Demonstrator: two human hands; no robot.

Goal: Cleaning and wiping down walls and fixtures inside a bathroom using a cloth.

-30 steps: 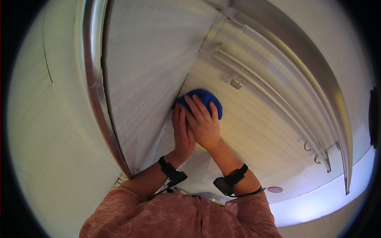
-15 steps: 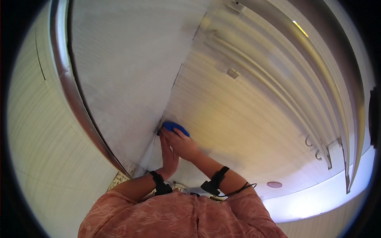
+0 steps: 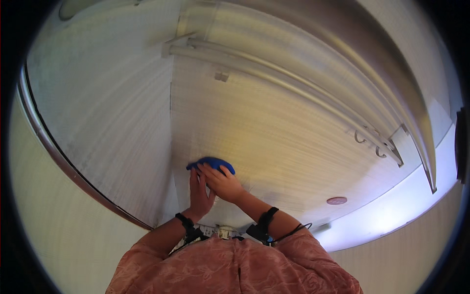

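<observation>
A bunched blue cloth [image 3: 214,163] is pressed against the pale wall, a little right of the inner corner. My right hand [image 3: 224,183] lies over its lower edge, fingers stretched up and left across it with the thumb on its right part. Close beside it, my left hand [image 3: 198,195] points upward, its fingertips under the cloth's left end and touching my right fingers. The palm sides of both hands face the wall and are hidden. Black straps [image 3: 187,224] are around my forearms.
A double towel rail [image 3: 274,73] with hooks [image 3: 361,135] crosses the wall above. A small square fitting [image 3: 222,76] sits beneath it. Lower right, a reddish oval disc [image 3: 337,201] is on the wall beside a bright strip. A metal-edged frame [image 3: 58,159] curves down the left.
The view has swung left, shifting the corner and rails leftward. The blue cloth and both hands have moved from the corner onto the right wall, still pressed together.
</observation>
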